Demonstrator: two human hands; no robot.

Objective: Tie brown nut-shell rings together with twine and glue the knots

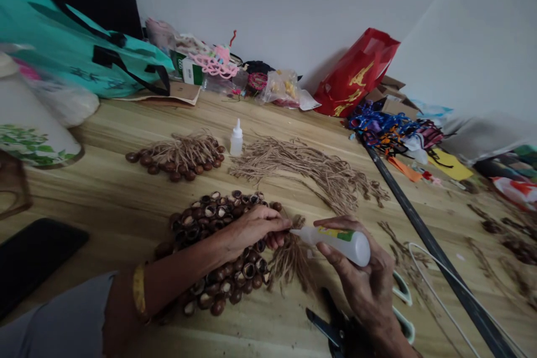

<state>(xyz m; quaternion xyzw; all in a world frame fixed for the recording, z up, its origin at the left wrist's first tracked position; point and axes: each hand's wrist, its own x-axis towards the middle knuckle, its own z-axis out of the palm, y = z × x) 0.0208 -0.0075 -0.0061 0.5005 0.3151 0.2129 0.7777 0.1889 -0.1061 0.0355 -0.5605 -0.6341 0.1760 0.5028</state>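
My left hand [262, 225] is closed in a pinch above a pile of brown, halved nut shells [210, 224]; whatever lies between its fingertips is too small to make out. A translucent squeeze bottle [350, 243] with a yellow and green label, like a glue bottle, lies tilted in my right hand [369, 279]. Its narrow nozzle points left and meets the left fingertips. Just below the nozzle, a bunch of loose twine strands [293, 263] hangs over the table. Black-handled cutters [329, 327] lie beneath my right wrist, partly hidden.
Behind the hands are twine-tied nuts [180, 159], a small white dropper bottle [236, 140] and a heap of cut twine [310, 168]. A dark phone [39, 260] lies at left. Scissors [403, 307], a white cable [440, 265] and a dark strip [419, 218] are at right.
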